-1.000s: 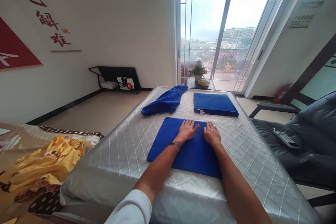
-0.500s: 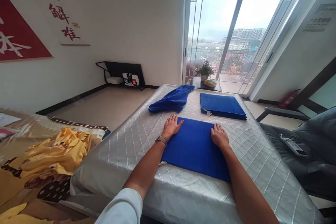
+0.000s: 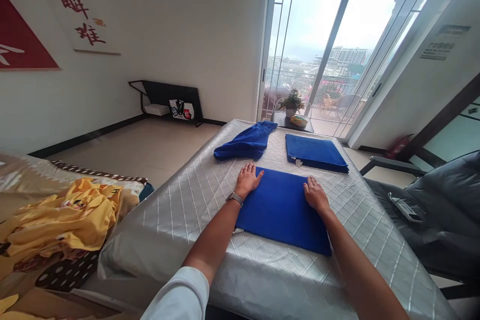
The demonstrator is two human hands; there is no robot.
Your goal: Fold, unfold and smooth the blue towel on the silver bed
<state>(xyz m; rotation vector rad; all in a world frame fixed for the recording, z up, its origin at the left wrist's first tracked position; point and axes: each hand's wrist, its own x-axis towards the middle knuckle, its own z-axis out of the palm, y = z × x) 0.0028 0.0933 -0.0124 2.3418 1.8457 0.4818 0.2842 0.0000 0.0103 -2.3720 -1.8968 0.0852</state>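
Note:
A folded blue towel (image 3: 283, 215) lies flat near the front of the silver quilted mattress (image 3: 187, 210), a small white label poking out at its near left corner. My left hand (image 3: 248, 180), wearing a watch, rests flat over the towel's far left corner with the fingers stretched out. On the far right corner lies my right hand (image 3: 315, 194), fingers extended and holding nothing. Beyond them are a neat stack of folded blue towels (image 3: 317, 152) with white labels at the right and a loose, crumpled blue towel (image 3: 247, 142) at the left.
Yellow clothing (image 3: 71, 215) is heaped on the bedding at the left. A dark armchair (image 3: 446, 210) with a white power strip (image 3: 405, 208) stands close on the right. Behind the mattress, a small table (image 3: 292, 122) holds a potted plant (image 3: 292, 102) before the glass doors.
The camera view has shifted slightly. Both hands stay flat at the towel's far corners, and the towels keep their places on the mattress.

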